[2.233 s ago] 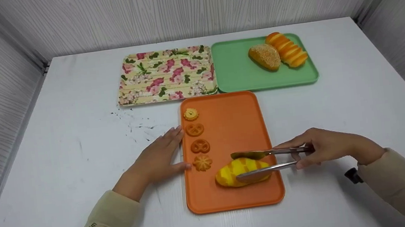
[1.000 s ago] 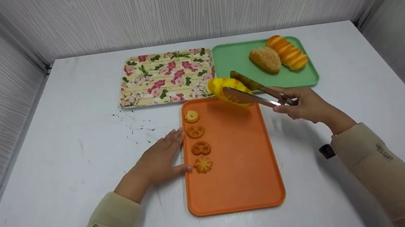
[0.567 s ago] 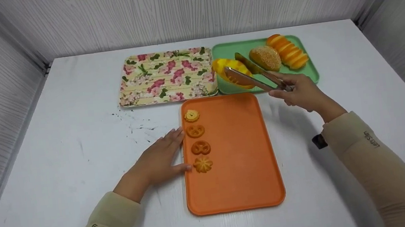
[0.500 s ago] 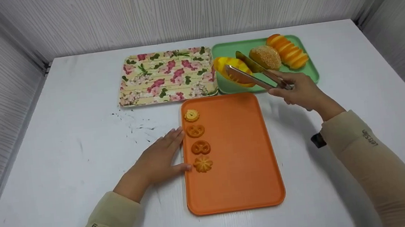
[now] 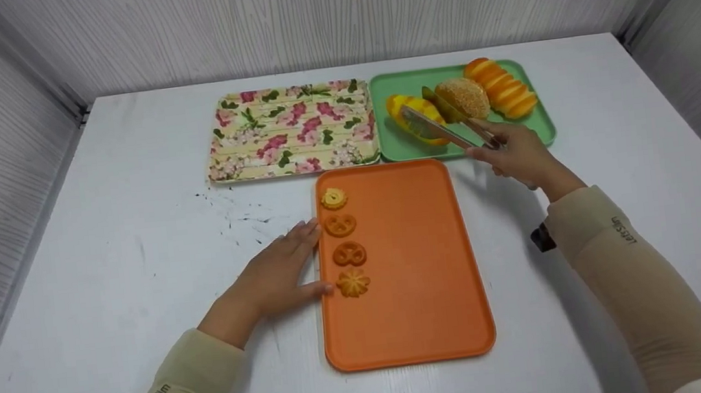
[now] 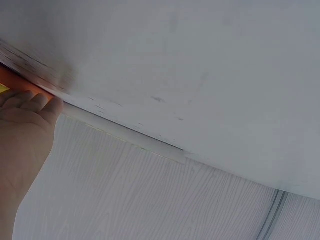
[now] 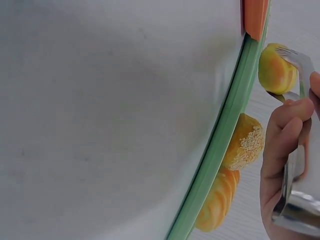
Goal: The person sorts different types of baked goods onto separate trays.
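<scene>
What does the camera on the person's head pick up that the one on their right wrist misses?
Only the head view shows the floral tray, the four cookies in a row on the orange tray, and the left hand resting flat at that tray's edge. Only the right wrist view shows, close up, the fingers curled round the tongs. Both show the right hand holding the tongs on the yellow striped bun at the green tray, beside the sesame bun and the ridged orange loaf.
</scene>
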A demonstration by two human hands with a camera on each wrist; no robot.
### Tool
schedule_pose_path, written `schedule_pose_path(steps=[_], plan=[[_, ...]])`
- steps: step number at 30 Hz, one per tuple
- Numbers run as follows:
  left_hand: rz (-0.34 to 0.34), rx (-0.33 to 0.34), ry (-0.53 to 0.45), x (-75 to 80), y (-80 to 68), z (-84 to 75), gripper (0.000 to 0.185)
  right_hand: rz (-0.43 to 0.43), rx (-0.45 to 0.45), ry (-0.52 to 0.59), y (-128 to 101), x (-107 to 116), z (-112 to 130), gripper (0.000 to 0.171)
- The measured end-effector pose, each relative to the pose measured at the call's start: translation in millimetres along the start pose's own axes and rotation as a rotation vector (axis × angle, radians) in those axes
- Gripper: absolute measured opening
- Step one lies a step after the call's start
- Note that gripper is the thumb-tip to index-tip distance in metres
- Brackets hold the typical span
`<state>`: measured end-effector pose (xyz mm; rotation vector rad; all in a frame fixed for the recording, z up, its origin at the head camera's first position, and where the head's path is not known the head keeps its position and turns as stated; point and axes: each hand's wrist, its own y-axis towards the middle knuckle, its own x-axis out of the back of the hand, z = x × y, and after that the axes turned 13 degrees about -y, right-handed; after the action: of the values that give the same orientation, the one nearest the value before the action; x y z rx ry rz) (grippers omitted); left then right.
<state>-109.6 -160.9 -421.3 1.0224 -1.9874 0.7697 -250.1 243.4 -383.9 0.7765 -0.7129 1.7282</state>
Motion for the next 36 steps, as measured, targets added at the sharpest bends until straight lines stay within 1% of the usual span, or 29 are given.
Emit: schedule_pose_path(steps=[10,17,21,27,32,36], plan=[[0.003,0.021,-0.006,0.1,0.4,-1.0,0.096,0.025,-0.05,-0.017,4.4,-1.9,-3.4,0.065],[-0.013,-0.009,-0.013,0.6,-0.1,-1.2,0.096,0.042,-0.061,-0.022,3.7,-2.6,-4.6,0.071],[-0.008,-0.008,-0.012,0.8,-0.3,-1.4,0.097,0.05,-0.084,-0.025,3.2,-1.4,-6.5,0.075],[-0.006,0.001,-0.019,1.4,-1.0,-2.0,0.097,0.023,-0.081,-0.02,1.9,1.7,-7.6,0.075],[0.002,0.021,-0.01,0.7,-0.1,-2.1,0.096,0.002,-0.07,-0.027,-0.1,6.9,-6.2,0.079],[0.002,0.02,-0.01,0.3,0.6,-2.8,0.095,0.007,-0.071,-0.003,-2.7,11.2,-3.1,0.08]])
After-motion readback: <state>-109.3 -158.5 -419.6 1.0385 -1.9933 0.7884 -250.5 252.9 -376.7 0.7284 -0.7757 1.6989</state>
